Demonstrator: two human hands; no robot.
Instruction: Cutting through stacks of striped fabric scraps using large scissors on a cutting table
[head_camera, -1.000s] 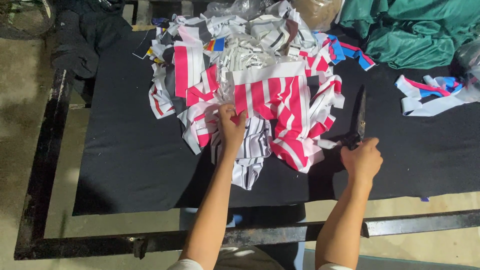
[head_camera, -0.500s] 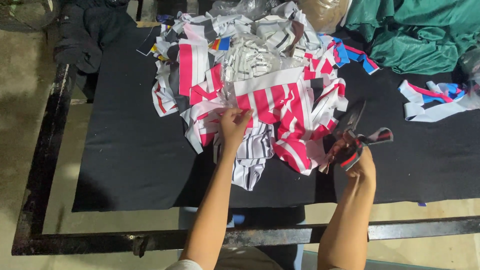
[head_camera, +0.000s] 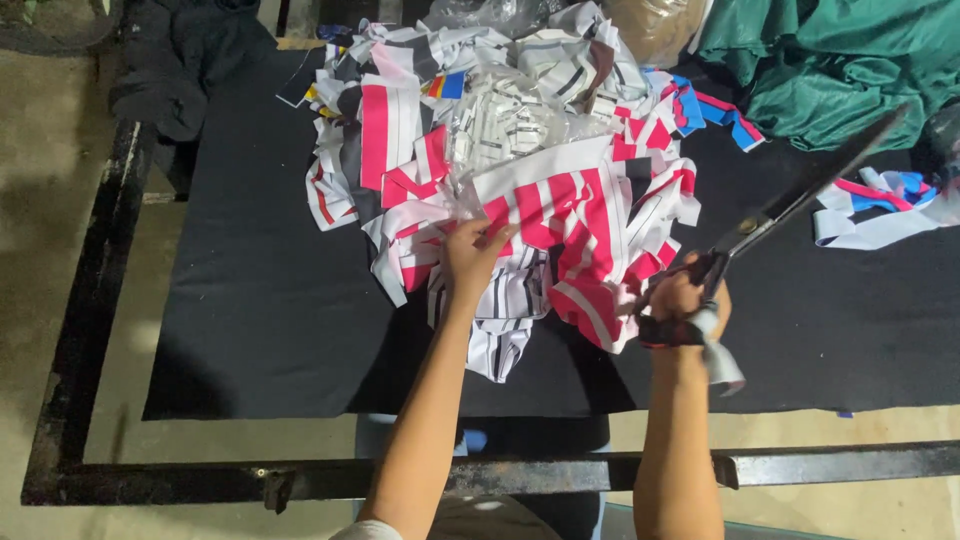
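**Two hands, one striped piece between them**

One red-and-white striped piece (head_camera: 560, 215) lies on top of the scrap heap (head_camera: 500, 130), near the middle of the black mat (head_camera: 260, 300). Its stripes run roughly away from the person, tilted a little to the right, and its near edge hangs down toward the front of the mat.

The left hand (head_camera: 472, 255) is the nearer one: it rests on the piece's left near corner, fingers bent and pressed or pinched into the cloth. Whether they grip a fold or only pin it down cannot be told from this view.

The right hand (head_camera: 682, 300) sits just beside the piece's right near edge, closed tight around the handles of the scissors (head_camera: 770, 225). The blades point up and to the right, away from the piece, toward the green cloth (head_camera: 840, 60); they are blurred, so how far apart they stand is unclear. So the piece lies to the left of the scissor hand, while the blade tips aim the opposite way.

Further out, a small bunch of blue, pink and white strips (head_camera: 880, 210) lies to the right, well apart from the heap. A dark garment (head_camera: 180, 60) sits at the mat's far left corner, and the metal frame (head_camera: 500, 475) runs along the near side, under both forearms.
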